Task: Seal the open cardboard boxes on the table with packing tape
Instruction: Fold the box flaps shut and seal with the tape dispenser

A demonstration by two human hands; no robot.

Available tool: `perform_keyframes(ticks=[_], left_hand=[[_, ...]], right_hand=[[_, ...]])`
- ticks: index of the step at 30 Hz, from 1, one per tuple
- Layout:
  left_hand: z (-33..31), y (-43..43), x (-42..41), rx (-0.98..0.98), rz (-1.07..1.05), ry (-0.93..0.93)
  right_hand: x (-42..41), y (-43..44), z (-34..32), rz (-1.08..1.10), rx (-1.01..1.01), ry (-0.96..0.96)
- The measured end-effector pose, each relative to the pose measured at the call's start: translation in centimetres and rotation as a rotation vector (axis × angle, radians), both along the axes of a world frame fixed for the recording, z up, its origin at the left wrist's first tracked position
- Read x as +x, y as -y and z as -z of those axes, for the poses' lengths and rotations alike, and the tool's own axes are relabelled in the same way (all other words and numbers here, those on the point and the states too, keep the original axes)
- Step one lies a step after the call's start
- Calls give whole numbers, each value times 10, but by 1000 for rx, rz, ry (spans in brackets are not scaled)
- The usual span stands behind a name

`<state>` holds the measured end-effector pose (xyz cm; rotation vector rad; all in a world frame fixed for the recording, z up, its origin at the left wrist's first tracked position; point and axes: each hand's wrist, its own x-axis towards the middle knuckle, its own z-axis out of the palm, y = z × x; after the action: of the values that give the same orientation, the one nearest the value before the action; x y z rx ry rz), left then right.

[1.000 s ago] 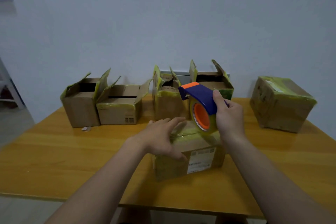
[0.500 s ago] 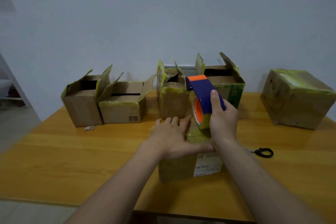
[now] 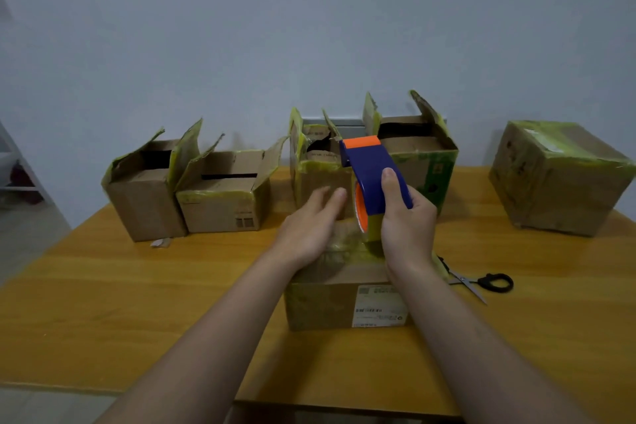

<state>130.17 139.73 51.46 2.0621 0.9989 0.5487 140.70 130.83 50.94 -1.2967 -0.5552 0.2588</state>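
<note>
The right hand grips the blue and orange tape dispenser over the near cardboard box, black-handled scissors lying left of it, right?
No: the head view shows the black-handled scissors right of the near cardboard box. The right hand does grip the blue and orange tape dispenser over it.

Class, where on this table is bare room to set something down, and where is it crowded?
Free: wooden table left of the near brown cardboard box; right of the black-handled scissors. Crowded: the open cardboard boxes behind.
</note>
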Motion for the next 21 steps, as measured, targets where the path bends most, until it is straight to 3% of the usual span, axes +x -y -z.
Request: perform_keyframes(ticks=[2,7,9,13,21], left_hand=[[3,1,-8,-49,-96,261],[9,25,-20,131,79,18],[7,24,-19,104,78,48],[-12,16,-13,-219,37,237],[3,19,2,-95,32,265]], right_hand=[[-1,0,0,-7,-4,-5],[-2,-1,-1,0,-19,18],[-2,0,-1,-6,-22,23],[-1,1,0,-17,-19,9],[-2,1,0,-16,-20,33]])
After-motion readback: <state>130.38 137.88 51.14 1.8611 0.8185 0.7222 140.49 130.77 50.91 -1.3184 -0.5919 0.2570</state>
